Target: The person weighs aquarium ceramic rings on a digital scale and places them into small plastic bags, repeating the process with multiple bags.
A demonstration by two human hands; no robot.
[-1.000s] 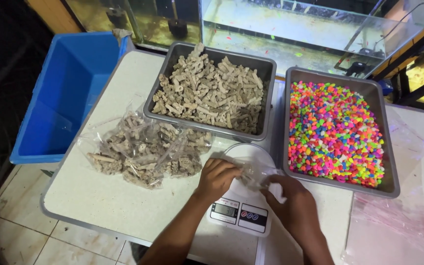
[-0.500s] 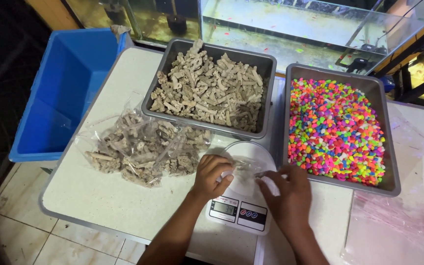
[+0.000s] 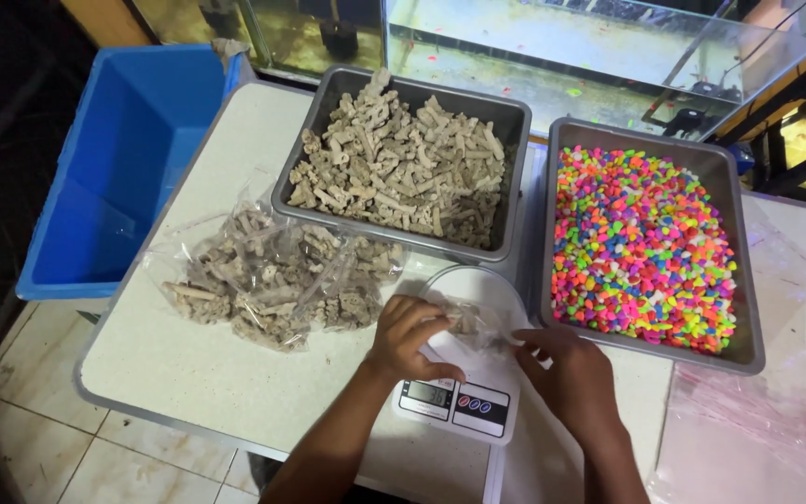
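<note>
A small clear plastic bag (image 3: 476, 322) with a few beige coral pieces in it rests on the round white platform of a kitchen scale (image 3: 459, 403). My left hand (image 3: 409, 338) grips the bag's left side. My right hand (image 3: 571, 373) pinches its right edge. Both hands hover over the scale near the table's front edge. Behind them stand a grey tray of beige coral pieces (image 3: 284, 201) and a grey tray of bright multicoloured gravel (image 3: 746, 280).
Several filled clear bags of coral pieces (image 3: 272, 275) lie on the white table (image 3: 188, 373) to the left. A blue plastic bin (image 3: 114, 159) stands off the table's left edge. Empty clear bags (image 3: 748, 429) lie at the right. A glass aquarium (image 3: 562, 47) is behind.
My hands have shifted slightly on the bag over the scale; the right hand has moved up and in towards the bag. Trays and filled bags stay put.
</note>
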